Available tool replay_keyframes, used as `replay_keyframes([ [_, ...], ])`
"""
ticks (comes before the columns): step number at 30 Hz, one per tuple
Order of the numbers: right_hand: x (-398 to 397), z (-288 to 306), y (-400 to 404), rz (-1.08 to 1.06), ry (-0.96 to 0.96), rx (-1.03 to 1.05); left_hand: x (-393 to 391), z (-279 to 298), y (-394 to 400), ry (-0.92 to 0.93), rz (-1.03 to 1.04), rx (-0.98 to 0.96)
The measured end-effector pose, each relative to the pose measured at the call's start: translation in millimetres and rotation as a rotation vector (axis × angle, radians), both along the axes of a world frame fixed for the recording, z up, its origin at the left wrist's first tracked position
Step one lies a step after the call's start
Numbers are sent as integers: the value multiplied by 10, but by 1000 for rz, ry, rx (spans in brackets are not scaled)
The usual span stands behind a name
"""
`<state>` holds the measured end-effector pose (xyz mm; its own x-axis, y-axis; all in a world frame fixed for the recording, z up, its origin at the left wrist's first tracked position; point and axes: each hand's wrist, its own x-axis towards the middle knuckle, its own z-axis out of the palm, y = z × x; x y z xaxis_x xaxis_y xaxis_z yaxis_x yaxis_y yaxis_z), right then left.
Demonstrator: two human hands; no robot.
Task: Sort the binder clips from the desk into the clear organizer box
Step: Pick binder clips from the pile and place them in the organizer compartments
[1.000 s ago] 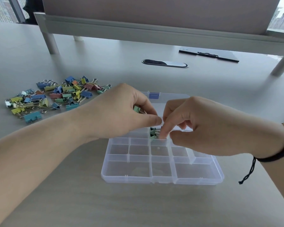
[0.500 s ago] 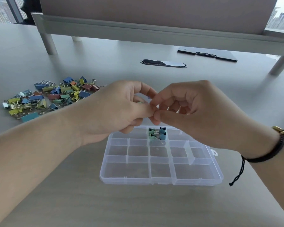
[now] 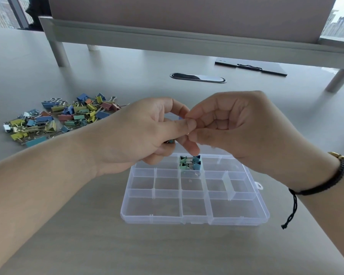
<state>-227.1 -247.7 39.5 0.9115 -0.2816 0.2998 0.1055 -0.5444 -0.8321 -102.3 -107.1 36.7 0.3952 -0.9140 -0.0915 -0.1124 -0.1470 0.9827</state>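
The pale grey worktop [image 3: 107,245] spreads out on every side of the grip. Straight beyond the grip, set flush in the surface, lies a dark oval cable port [image 3: 198,78] with a silvery lid. Farther off and to the right of the grip rests a flat black clipboard [image 3: 250,67], its metal clamp facing up. Behind both, a raised divider panel [image 3: 187,14] runs across on a grey rail [image 3: 167,39] carried by round legs [image 3: 59,54], one far left of the grip, another far right. Windows [image 3: 2,12] with buildings outside show at both upper corners.
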Motion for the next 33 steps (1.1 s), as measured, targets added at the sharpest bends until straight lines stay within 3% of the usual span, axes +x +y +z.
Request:
replay_keyframes([
  [15,27,-5,47,-24,-75,170,27,-27,-14,10,-107,-11],
  [22,22,47,-28,-129,-80,211,59,-70,-31,-269,47,10],
  [28,24,43,-8,-120,-78,256,56,-50,-17,-373,121,-84],
  [33,19,38,6,-119,-73,325,63,-30,-15,-222,173,-178],
])
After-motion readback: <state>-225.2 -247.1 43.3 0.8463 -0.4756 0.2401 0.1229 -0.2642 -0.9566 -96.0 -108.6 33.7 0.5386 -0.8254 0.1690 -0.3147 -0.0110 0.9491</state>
